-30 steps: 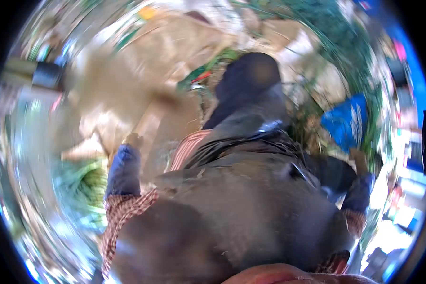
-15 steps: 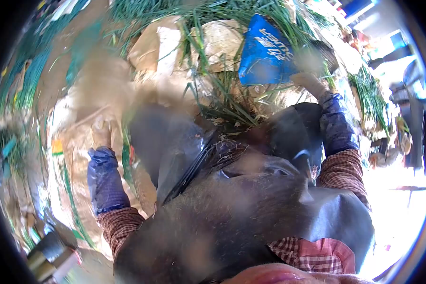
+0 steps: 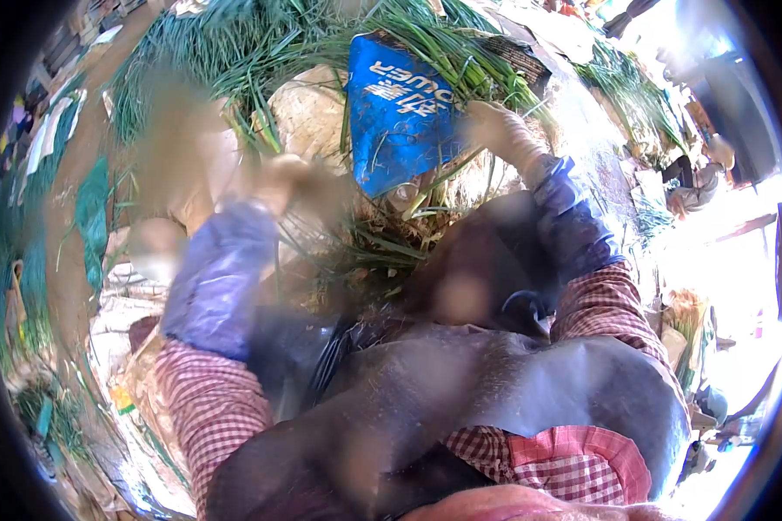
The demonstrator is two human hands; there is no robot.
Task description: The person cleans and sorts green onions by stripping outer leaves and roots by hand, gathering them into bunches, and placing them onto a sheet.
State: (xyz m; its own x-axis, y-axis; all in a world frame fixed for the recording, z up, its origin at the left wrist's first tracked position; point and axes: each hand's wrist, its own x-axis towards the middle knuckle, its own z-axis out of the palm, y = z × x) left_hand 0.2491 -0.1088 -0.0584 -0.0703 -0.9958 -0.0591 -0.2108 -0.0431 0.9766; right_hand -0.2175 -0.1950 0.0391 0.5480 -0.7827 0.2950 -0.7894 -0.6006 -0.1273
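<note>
A blue sheet with white lettering [image 3: 400, 108] lies over the pile in front of me, with long green stalks [image 3: 456, 56] behind and beside it. My right hand [image 3: 500, 135], in a pale glove, is at the sheet's right edge, by the base of the stalks; its fingers look bent, but what they hold is unclear. My left hand [image 3: 278, 182] is left of the sheet, over loose green leaves, and is blurred by smudges on the lens. A pale sack [image 3: 308, 117] lies between my left hand and the sheet.
More green stalks [image 3: 191, 65] are heaped at the back left. A green plastic piece [image 3: 91, 221] lies on the brown ground at left. Another bundle of leaves [image 3: 634, 91] is at the upper right, near a person [image 3: 704, 187]. My dark apron [image 3: 408, 382] covers my lap.
The view has swung to the right. My left hand has moved from the brown sacks at left toward the blue sheet. My right hand remains beside the sheet's right edge.
</note>
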